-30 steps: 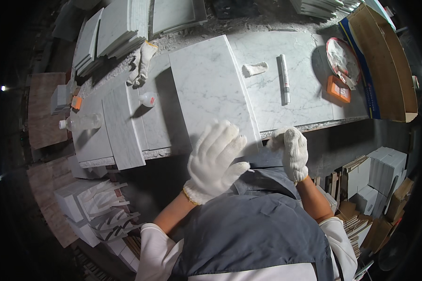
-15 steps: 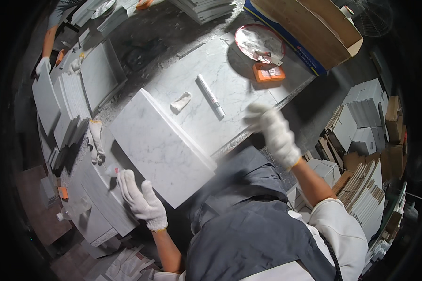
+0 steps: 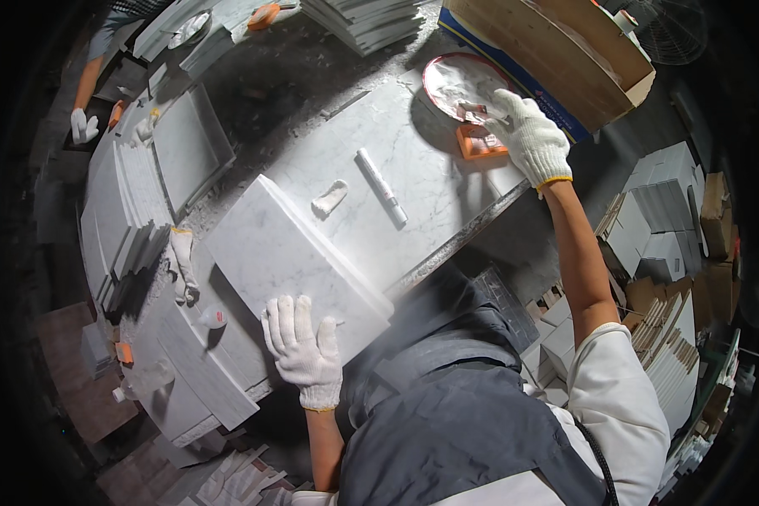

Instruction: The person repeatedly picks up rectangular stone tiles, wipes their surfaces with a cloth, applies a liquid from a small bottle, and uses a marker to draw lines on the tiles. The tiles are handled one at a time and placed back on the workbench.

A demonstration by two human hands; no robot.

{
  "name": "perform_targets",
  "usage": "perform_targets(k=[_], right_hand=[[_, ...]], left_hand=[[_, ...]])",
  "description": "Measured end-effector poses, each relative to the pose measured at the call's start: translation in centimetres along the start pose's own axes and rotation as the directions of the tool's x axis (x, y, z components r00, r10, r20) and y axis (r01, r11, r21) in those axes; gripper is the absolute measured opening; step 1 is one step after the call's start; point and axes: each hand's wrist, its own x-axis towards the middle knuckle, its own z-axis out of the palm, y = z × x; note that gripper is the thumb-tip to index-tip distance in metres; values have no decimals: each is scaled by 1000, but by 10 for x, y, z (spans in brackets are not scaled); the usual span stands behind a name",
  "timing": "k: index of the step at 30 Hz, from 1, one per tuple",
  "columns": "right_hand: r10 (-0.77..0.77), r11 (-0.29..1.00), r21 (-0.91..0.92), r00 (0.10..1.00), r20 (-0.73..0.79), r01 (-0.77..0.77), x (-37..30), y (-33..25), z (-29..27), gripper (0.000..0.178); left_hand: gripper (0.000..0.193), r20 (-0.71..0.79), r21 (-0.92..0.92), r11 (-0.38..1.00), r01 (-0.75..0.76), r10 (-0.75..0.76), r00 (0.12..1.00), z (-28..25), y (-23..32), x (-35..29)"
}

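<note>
My left hand (image 3: 302, 344), in a white knit glove, lies flat with fingers spread on the near end of a stack of white marble-look tiles (image 3: 270, 244). My right hand (image 3: 533, 139), gloved too, reaches over the far right of the slab, its fingers apart by a small flat scraper (image 3: 474, 111). Whether they touch it is unclear. That tool rests at the rim of a red-edged plate (image 3: 427, 83) of white paste. Under the fingers sits an orange box (image 3: 479, 142). A white marker pen (image 3: 381, 185) and a crumpled white scrap (image 3: 330, 198) lie mid-slab.
A cardboard box (image 3: 557, 51) stands behind the plate. Tile stacks (image 3: 126, 219) and loose gloves (image 3: 182, 257) are at left, with a clear bottle (image 3: 148, 377) nearer. A co-worker's gloved hand (image 3: 83, 126) is at far left. White cartons (image 3: 666, 194) stand at right.
My left hand has moved right, from beside the tile stack onto its top. My right hand has gone forward and right to the plate. The co-worker's hand has come off a tile.
</note>
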Motion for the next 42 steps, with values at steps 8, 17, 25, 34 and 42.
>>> perform_targets(k=[8, 17, 25, 34, 42], right_hand=[[54, 892, 452, 989, -139, 15, 23, 38, 13, 21], [-61, 995, 85, 994, 90, 53, 86, 43, -7, 27], [-183, 982, 12, 976, -117, 186, 47, 16, -34, 37], [-155, 988, 26, 977, 149, 152, 38, -7, 6, 30], [59, 814, 578, 998, 8, -53, 28, 15, 15, 28]], left_hand=[[47, 5, -14, 1000, -2, 2, 1000, -1, 2, 2], [48, -1, 0, 1000, -6, 6, 1000, 0, 2, 1], [46, -26, -22, 1000, 5, -5, 1000, 2, 1, 0], [44, -8, -44, 999, 13, -14, 1000, 1, 0, 1], [46, -23, -19, 1000, 7, -7, 1000, 2, 1, 1]])
